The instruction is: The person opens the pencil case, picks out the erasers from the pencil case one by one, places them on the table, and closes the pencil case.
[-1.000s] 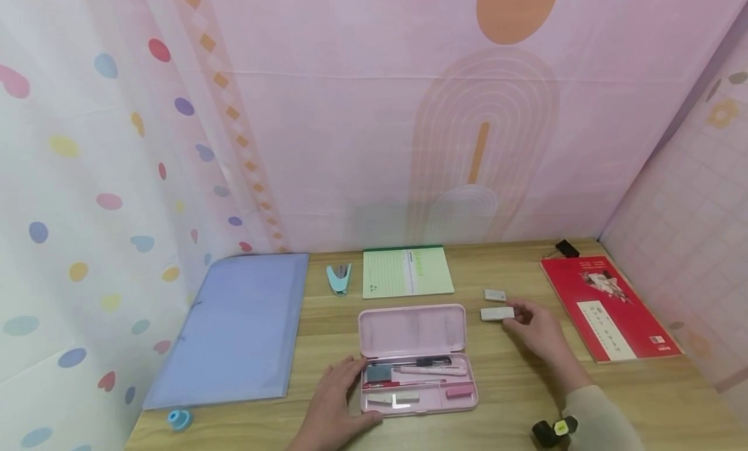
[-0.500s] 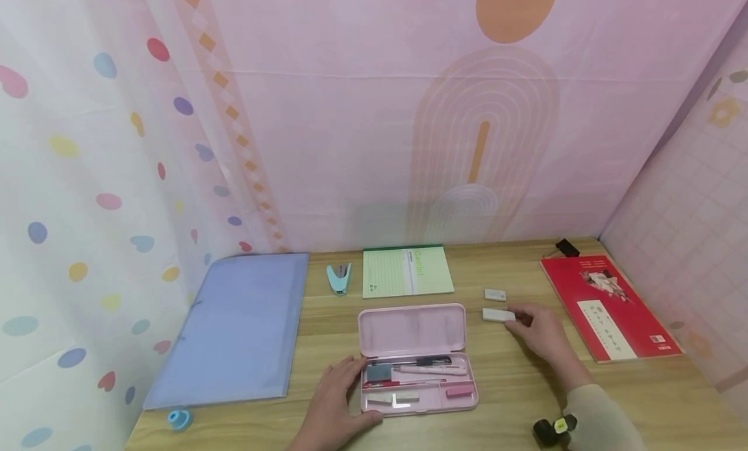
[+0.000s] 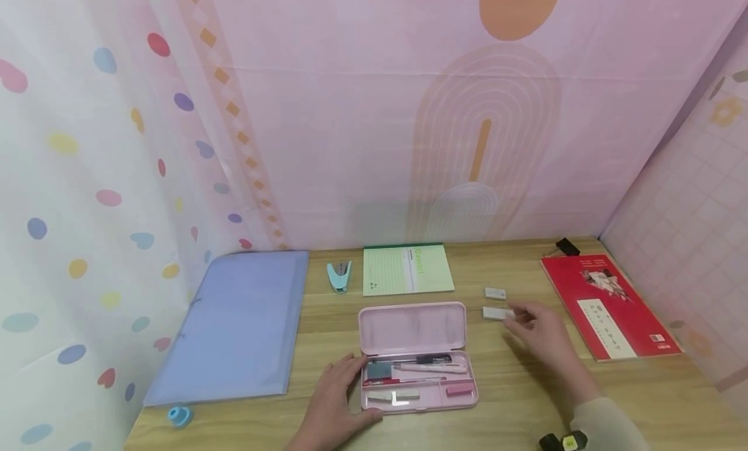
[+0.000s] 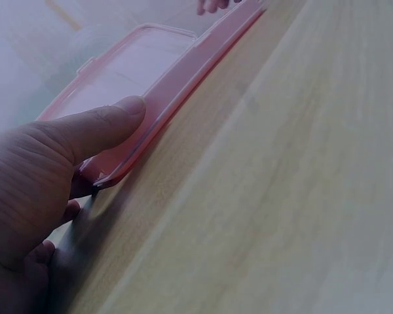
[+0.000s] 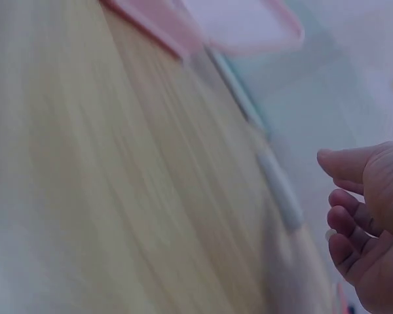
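Observation:
A pink pencil case (image 3: pixel 411 329) lies with its lid folded back. Inside it are pens, a grey block (image 3: pixel 378 371), pale erasers (image 3: pixel 407 395) and a pink eraser (image 3: pixel 459 390). My left hand (image 3: pixel 333 399) grips its left end; in the left wrist view the thumb (image 4: pixel 111 124) lies over the rim with fingers beneath or behind. Right of the case, two white erasers rest on the table, a nearer one (image 3: pixel 494 313) and a farther one (image 3: pixel 495 293). My right hand (image 3: pixel 543 334) hovers beside the nearer eraser, fingers loosely curled and holding nothing; the right wrist view shows a gap.
Behind the case lie a pale green notebook (image 3: pixel 408 270) and a light blue stapler (image 3: pixel 339 277). A blue folder (image 3: pixel 234 328) is at the left, with a small blue round object (image 3: pixel 180 416) before it. At the right lie a red book (image 3: pixel 610 308) and a black clip (image 3: pixel 567 246).
My right hand has let go of the nearer white eraser and lifted slightly away from it. That eraser slid a little rightward earlier. The left hand keeps its grip on the case.

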Demonstrator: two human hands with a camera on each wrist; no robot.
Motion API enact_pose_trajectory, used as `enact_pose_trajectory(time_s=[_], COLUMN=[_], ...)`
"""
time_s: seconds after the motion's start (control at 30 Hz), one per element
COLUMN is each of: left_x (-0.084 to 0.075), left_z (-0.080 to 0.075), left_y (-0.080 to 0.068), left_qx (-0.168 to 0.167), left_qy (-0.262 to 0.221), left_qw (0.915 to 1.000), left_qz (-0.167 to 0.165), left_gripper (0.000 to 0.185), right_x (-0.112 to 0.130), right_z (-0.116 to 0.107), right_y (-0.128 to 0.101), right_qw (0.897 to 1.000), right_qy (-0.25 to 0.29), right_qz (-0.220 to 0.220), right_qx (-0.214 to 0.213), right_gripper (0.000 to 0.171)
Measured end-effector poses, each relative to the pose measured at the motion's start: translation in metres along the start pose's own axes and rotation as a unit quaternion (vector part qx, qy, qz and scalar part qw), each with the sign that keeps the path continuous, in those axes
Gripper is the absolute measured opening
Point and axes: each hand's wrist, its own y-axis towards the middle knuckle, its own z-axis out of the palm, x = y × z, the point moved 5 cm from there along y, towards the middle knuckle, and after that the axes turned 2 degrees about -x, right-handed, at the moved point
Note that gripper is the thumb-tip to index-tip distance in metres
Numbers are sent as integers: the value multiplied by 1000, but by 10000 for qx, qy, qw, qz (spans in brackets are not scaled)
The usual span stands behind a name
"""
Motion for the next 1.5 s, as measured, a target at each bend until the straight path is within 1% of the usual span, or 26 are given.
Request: enact_pose_trajectory(time_s=[0.13, 0.2, 0.3, 0.37, 0.47, 0.53, 0.63, 0.73, 0.83, 1.0, 1.13, 1.3, 1.5], left_x=[-1, -1, -2, -2, -3, -3, -2, -1, -2, -2, -3, -3, -2], left_z=[-1, -2, -2, -2, -1, -1, -1, 0, -1, -2, -2, -2, -1], left_y=[0, 0, 0, 0, 0, 0, 0, 0, 0, -1, 0, 0, -1], left_qx=[2, 14, 3, -40, -120, -170, -229, -271, -303, -275, -245, -179, -156], left_qy=[36, 33, -4, 5, 0, 24, 32, 47, 26, 38, 62, 11, -19], left_qw=[10000, 10000, 10000, 10000, 9998, 9996, 9993, 9990, 9987, 9989, 9991, 9994, 9996], left_qz=[-23, -46, -38, 17, 143, 222, 304, 363, 399, 369, 331, 282, 252], left_gripper=[101, 101, 100, 100, 100, 99, 98, 98, 98, 98, 99, 99, 99], right_x=[34, 52, 77, 94, 115, 127, 141, 150, 155, 159, 159, 158, 157], right_z=[9, 19, 40, 56, 80, 95, 115, 130, 139, 146, 148, 150, 151], right_y=[-13, -20, -30, -36, -42, -44, -45, -44, -43, -41, -41, -41, -41], right_qw=[9990, 9973, 9933, 9889, 9803, 9737, 9652, 9588, 9552, 9506, 9472, 9464, 9503], right_qy=[66, 118, 235, 241, 114, -52, -270, -452, -558, -715, -851, -960, -924], right_qz=[-430, -702, -1043, -1318, -1725, -1984, -2249, -2420, -2521, -2637, -2695, -2616, -2445], right_qx=[117, 206, 448, 648, 950, 1119, 1309, 1415, 1448, 1475, 1517, 1632, 1689], right_gripper=[36, 34, 32, 30, 27, 25, 22, 22, 23, 25, 28, 30, 29])
